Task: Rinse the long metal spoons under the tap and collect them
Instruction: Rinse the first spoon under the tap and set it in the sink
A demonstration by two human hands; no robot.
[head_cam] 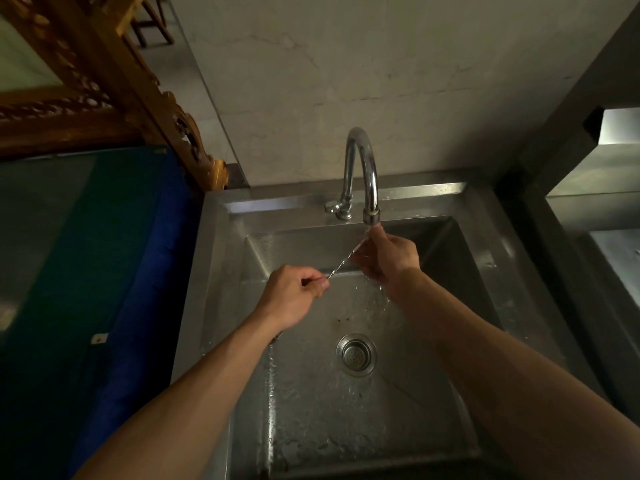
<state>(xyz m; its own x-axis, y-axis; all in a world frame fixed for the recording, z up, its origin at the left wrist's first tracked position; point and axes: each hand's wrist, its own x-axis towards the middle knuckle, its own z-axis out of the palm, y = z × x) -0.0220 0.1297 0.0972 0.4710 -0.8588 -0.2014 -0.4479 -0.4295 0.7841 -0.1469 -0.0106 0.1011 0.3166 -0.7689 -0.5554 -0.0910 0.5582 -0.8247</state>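
Note:
A long thin metal spoon (344, 259) with a twisted stem slants across the steel sink (478, 237), from lower left up to the tap's outlet. My left hand (294, 296) pinches its lower end. My right hand (388, 256) grips its upper end right under the spout of the chrome gooseneck tap (360, 174), where water runs over my fingers and splashes into the basin. The spoon's bowl is hidden in my right hand. Under my left wrist a bit of metal (276, 337) pokes out; what it is I cannot tell.
The round drain strainer (356, 355) sits in the wet basin floor. A blue and green cloth (121, 254) covers the surface to the left, below a carved wooden frame (104, 74). Another steel unit (613, 209) stands at the right.

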